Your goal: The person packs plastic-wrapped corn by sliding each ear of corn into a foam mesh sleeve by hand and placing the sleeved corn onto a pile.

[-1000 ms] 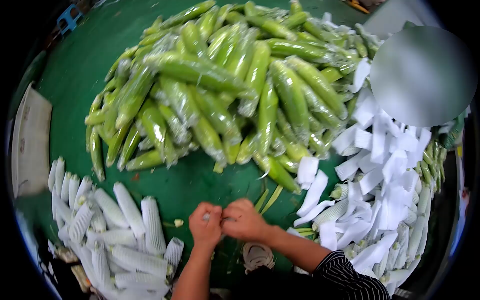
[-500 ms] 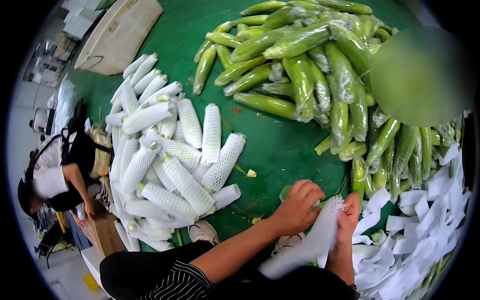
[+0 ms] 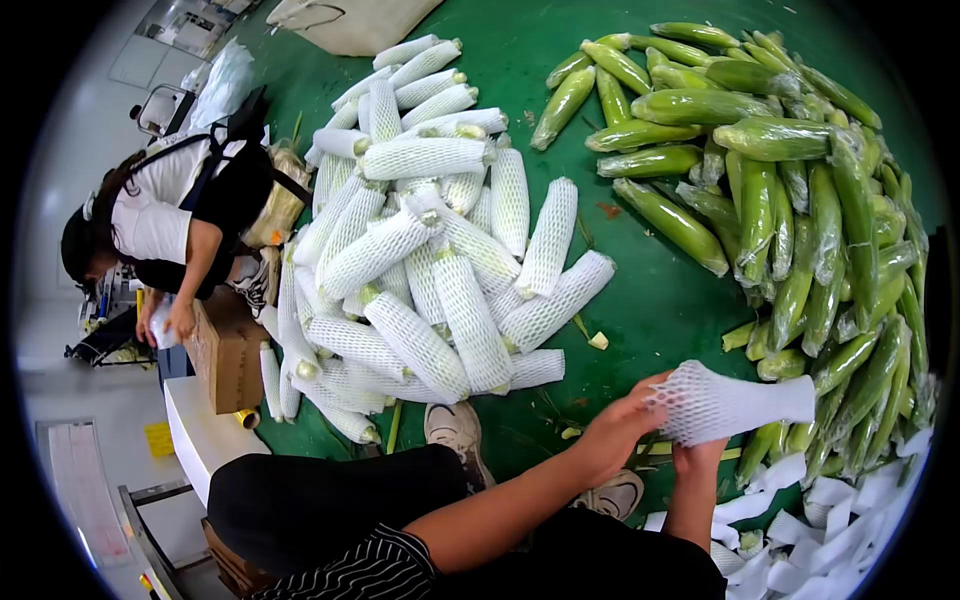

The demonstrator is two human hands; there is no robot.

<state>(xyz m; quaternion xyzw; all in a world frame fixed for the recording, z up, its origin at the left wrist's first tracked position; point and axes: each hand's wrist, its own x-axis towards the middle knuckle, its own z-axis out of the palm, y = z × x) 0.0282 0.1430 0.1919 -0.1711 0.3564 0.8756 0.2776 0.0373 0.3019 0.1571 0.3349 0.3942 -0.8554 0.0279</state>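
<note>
A white foam net sleeve (image 3: 735,402) is stretched wide at its left end and narrows to the right. My left hand (image 3: 625,425) grips its wide end, with the fingertips partly covered by the mesh. From below, my right hand (image 3: 700,458) meets the underside of the sleeve, and its fingers are hidden behind the mesh. Left of my hands lies a pile of pale green, net-covered produce (image 3: 470,320). Long green pieces in clear plastic wrap (image 3: 775,138) are heaped on the right. Loose white sleeves (image 3: 830,535) lie at the lower right.
A pale bin (image 3: 360,22) stands at the top. On the left another person (image 3: 165,215) bends over a cardboard box (image 3: 232,350), holding something white. My shoes (image 3: 455,435) rest on the green floor (image 3: 640,310), where small scraps lie.
The view has swung left, bringing the other person and the box further into sight. The net sleeve, hanging low and blurred before, now points right with its end spread at my left hand.
</note>
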